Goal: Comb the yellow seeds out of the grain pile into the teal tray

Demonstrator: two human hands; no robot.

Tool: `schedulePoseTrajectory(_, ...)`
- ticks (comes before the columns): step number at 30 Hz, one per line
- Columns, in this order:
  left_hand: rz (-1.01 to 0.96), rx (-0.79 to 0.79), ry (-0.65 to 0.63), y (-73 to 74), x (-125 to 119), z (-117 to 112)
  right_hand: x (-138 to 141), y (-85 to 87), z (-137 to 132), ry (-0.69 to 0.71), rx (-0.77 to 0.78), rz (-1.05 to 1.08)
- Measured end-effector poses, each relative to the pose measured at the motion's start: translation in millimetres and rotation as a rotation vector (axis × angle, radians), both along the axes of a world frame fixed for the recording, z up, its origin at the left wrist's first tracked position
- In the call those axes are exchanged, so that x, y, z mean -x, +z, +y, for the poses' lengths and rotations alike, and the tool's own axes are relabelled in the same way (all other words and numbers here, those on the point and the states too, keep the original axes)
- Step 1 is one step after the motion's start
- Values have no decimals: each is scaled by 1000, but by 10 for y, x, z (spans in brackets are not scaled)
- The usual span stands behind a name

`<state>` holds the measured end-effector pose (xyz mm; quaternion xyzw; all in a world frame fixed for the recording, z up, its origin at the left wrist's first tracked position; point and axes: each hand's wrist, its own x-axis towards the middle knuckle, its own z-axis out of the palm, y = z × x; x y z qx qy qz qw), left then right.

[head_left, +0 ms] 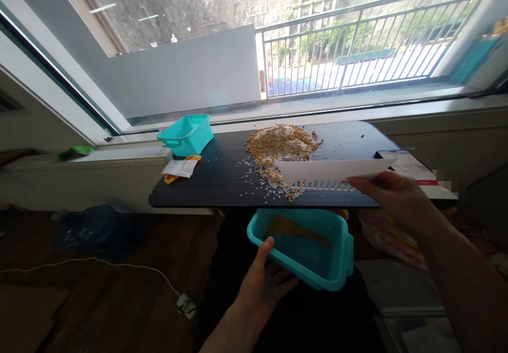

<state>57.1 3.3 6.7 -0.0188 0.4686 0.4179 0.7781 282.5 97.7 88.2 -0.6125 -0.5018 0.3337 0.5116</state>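
Observation:
My left hand [264, 281] grips the near left side of a turquoise plastic basin [345, 247], thumb over the rim and fingers beneath. The basin is tilted just below the table's front edge, and soybeans [296, 228] lie inside it. In my right hand [391, 194] is the right end of a white flat comb-like strip [317, 170], pinched between thumb and fingers. Its slotted lower edge meets the table at the front of a heap of soybeans mixed with white rice-like grains [283, 144]. Loose white grains [248, 175] are scattered left of the strip.
On the dark table [222, 183], a second turquoise basin [188, 133] stands at the back left. Before it lies a white packet [180, 169] on something orange. A phone [383, 154] and a white-and-red paper or box [420, 175] lie on the right. The window with its railing is behind.

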Motion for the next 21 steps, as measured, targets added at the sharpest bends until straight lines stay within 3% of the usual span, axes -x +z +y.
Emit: schedulePoseTrajectory(21, -5, -11, -15, -11, 7, 6, -25, -100, 80, 104, 39, -60)
